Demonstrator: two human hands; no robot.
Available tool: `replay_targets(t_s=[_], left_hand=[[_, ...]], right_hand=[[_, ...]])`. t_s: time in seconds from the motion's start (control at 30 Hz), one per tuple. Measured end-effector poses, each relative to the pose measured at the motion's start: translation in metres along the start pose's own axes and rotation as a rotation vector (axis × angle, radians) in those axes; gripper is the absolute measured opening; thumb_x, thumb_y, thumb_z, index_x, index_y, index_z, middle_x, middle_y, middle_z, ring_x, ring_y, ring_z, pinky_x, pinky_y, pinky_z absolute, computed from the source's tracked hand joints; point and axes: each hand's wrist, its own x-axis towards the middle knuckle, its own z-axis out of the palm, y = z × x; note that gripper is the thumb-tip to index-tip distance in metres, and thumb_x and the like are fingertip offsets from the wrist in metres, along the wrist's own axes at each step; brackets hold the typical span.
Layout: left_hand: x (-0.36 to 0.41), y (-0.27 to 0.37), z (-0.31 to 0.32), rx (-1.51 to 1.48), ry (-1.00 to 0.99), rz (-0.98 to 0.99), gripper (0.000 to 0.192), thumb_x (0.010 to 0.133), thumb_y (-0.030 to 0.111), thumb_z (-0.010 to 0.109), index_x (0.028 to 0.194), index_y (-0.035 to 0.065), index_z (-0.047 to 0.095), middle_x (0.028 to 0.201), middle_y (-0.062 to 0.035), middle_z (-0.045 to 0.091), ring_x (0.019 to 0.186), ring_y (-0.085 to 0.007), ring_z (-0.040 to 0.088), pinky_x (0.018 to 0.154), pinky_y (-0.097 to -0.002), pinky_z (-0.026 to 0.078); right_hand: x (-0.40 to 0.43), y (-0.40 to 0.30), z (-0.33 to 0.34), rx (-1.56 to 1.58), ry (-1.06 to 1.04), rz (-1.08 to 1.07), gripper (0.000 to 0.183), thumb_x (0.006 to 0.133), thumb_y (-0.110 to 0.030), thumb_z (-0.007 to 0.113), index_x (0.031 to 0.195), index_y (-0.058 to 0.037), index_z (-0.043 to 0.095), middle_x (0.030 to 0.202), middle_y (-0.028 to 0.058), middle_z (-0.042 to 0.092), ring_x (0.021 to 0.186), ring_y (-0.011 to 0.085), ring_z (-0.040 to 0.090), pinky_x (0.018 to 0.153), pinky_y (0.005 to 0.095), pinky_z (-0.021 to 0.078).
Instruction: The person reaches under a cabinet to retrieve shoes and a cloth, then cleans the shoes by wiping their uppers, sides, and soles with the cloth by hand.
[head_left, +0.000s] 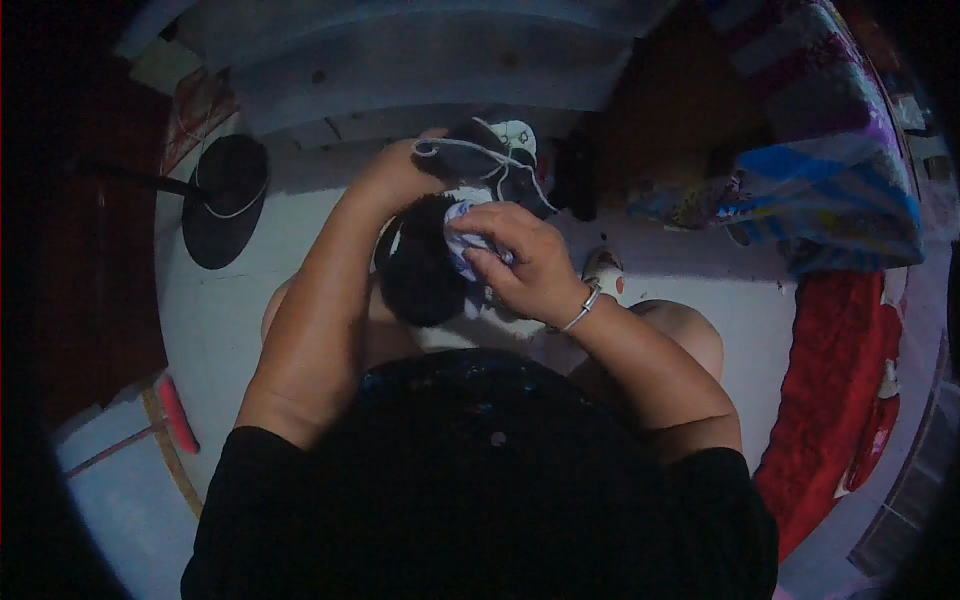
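A dark, rounded object with white parts (424, 281) is in front of my lap, between my knees. The dim light hides what exactly it is. My left hand (411, 169) grips its far left side, with the fingertips partly hidden. A thin white cord (491, 154) loops over the dark far part, near a pale rounded piece (517, 136) with small dark marks. Pinched in my right hand (521, 251) is a crumpled white-and-blue cloth (463, 240), pressed against the object's right side. A bracelet circles my right wrist.
At left, a flat black oval base (225, 225) carries a dark pole (142, 178) and a cord. Red cloth (821, 390) lies along the right, below a blue patterned cloth (825, 195). A pale panelled surface (420, 67) spans the far side. A slipper (604, 266) shows by my right knee.
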Motion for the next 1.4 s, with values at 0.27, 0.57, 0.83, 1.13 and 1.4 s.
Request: replay_targets(t_s=[0.27,0.57,0.83,1.13,1.4], left_hand=[[-0.001,0.007,0.007,0.198,-0.001,-0.026,0.062,0.071,0.004,0.075,0.128,0.0036,0.052,0.111,-0.0063,0.066,0.100,-0.0142,0.060,0.090,-0.0293,0.047],[-0.005,0.002,0.010,-0.165,-0.002,0.044,0.062,0.070,0.002,0.074,0.128,0.0041,0.052,0.115,-0.0065,0.065,0.104,-0.0158,0.060,0.092,-0.0305,0.047],[-0.016,0.016,0.013,-0.344,0.071,-0.027,0.058,0.072,0.007,0.078,0.125,0.0040,0.056,0.116,-0.0062,0.065,0.105,-0.0162,0.060,0.093,-0.0315,0.047],[-0.017,0.032,0.015,-0.375,-0.004,-0.027,0.055,0.072,0.005,0.077,0.123,0.0034,0.058,0.116,-0.0066,0.065,0.102,-0.0165,0.061,0.091,-0.0318,0.048],[-0.010,0.017,0.028,-0.058,-0.057,0.037,0.051,0.071,0.009,0.075,0.119,0.0055,0.059,0.108,-0.0085,0.067,0.097,-0.0179,0.062,0.087,-0.0304,0.047]], right_hand=[[-0.022,0.008,0.021,-0.169,-0.300,-0.027,0.036,0.077,-0.004,0.068,0.111,-0.0125,0.061,0.108,0.0101,0.064,0.099,0.0303,0.062,0.084,0.0382,0.0511],[-0.025,0.020,0.001,-0.130,-0.318,-0.038,0.033,0.077,-0.002,0.066,0.108,-0.0113,0.062,0.102,0.0107,0.064,0.096,0.0300,0.062,0.083,0.0379,0.0512],[-0.033,0.024,-0.039,-0.163,-0.398,0.100,0.027,0.077,-0.003,0.065,0.103,-0.0091,0.066,0.100,0.0120,0.065,0.094,0.0306,0.062,0.082,0.0380,0.0504],[-0.024,-0.007,-0.048,-0.008,0.184,-0.018,0.026,0.077,0.000,0.065,0.102,-0.0060,0.067,0.100,0.0109,0.067,0.090,0.0234,0.064,0.079,0.0311,0.0497],[-0.028,0.005,-0.031,-0.309,-0.047,-0.111,0.041,0.070,-0.001,0.069,0.107,-0.0165,0.063,0.112,0.0045,0.060,0.096,0.0276,0.056,0.081,0.0364,0.0497]])
